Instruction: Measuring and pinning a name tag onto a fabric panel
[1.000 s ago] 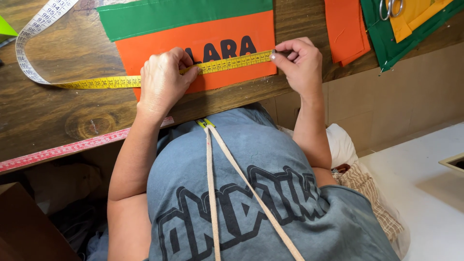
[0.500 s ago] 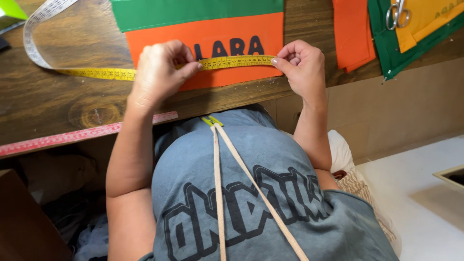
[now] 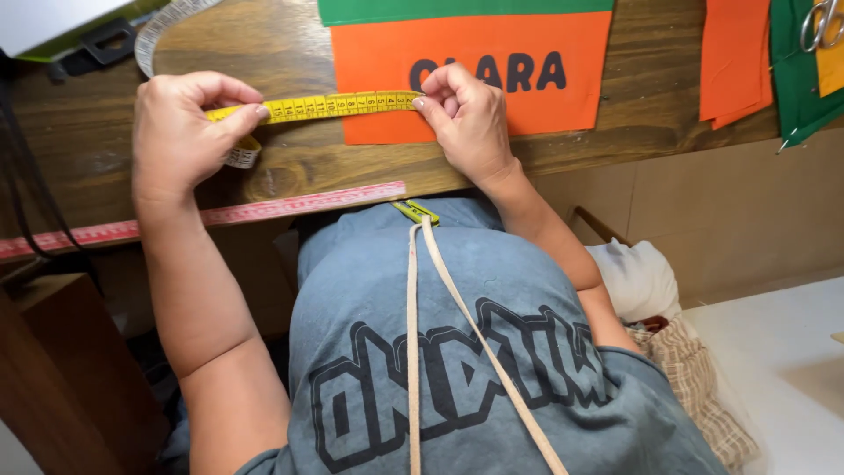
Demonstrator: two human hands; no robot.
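A yellow measuring tape (image 3: 338, 105) is stretched taut between my two hands over the dark wooden table (image 3: 264, 53). My left hand (image 3: 180, 123) pinches its left end, left of the cloth. My right hand (image 3: 466, 114) pinches the other end on the left part of an orange felt piece (image 3: 545, 79) with dark letters. A green felt strip (image 3: 457, 9) lies along the orange piece's far edge. The loose rest of the tape (image 3: 167, 22) curls off toward the far left.
A red ruler strip (image 3: 264, 209) runs along the table's near edge. More orange felt (image 3: 734, 57) and green felt (image 3: 796, 79) lie at the right, with scissors (image 3: 819, 22) on top. A black object (image 3: 97, 44) sits far left. A cloth bundle (image 3: 637, 277) rests beside me.
Both hands have shifted left along the table with the tape. The left hand left the orange felt and now sits over bare wood; the right hand moved from the felt's right edge to its left part.
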